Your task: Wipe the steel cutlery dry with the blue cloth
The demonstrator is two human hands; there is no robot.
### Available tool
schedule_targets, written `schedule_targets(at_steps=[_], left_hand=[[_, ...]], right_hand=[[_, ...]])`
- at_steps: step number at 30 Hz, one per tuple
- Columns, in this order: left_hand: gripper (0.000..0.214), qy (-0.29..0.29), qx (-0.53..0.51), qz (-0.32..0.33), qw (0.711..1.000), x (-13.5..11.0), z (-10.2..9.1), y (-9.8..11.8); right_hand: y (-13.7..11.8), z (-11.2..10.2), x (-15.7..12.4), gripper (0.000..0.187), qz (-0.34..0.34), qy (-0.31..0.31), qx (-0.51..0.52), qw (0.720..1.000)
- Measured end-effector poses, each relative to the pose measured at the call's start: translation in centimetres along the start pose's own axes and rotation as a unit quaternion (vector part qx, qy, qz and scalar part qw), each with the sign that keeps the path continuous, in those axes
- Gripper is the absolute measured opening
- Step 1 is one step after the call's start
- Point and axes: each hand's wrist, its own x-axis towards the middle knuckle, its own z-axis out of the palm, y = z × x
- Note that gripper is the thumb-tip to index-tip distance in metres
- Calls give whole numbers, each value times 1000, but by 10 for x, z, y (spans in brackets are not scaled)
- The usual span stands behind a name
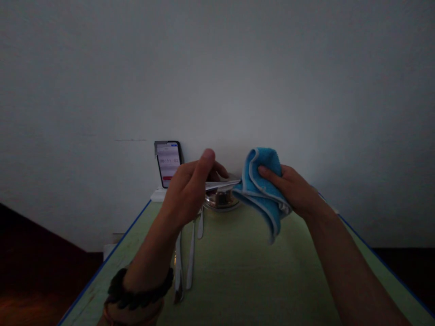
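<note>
My left hand (190, 190) is closed around the handle of a metal utensil (222, 184), which points right and runs into a folded blue cloth (263, 190). My right hand (294, 188) grips that cloth, thumb on top, and the cloth wraps the utensil's far end, so I cannot see its tip. Both hands hover above the far part of a pale green table (238, 271). A dark bead bracelet (139, 290) circles my left wrist.
Several metal utensils (190, 253) lie side by side on the table under my left forearm. A shiny metal bowl (222, 201) sits at the far edge. A phone (169, 163) with a lit screen leans against the white wall. The table has a blue border.
</note>
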Motion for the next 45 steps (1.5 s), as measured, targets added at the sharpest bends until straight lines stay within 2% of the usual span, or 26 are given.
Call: schedule_targets(at_steps=[2, 4, 10, 19, 28, 38, 45], left_hand=[[53, 80, -16, -3, 997, 2, 3, -4], [55, 101, -30, -9, 994, 3, 7, -8], [57, 81, -97, -23, 992, 2, 13, -10], [48, 100, -180, -1, 979, -1, 4, -9], [45, 85, -168, -3, 982, -2, 12, -7], [47, 56, -176, -2, 983, -5, 12, -8], [48, 37, -160, 0, 986, -8, 15, -9]], right_hand=[[1, 2, -1, 35, 9, -48, 19, 999], [2, 1, -1, 33, 17, -75, 12, 997], [1, -6, -1, 30, 23, -102, 3, 995], [-16, -2, -10, 30, 5, -136, -68, 988], [-21, -13, -15, 25, 3, -140, -85, 986], [-21, -14, -15, 18, 24, -224, -93, 970], [-21, -17, -18, 20, 10, -219, -131, 967]])
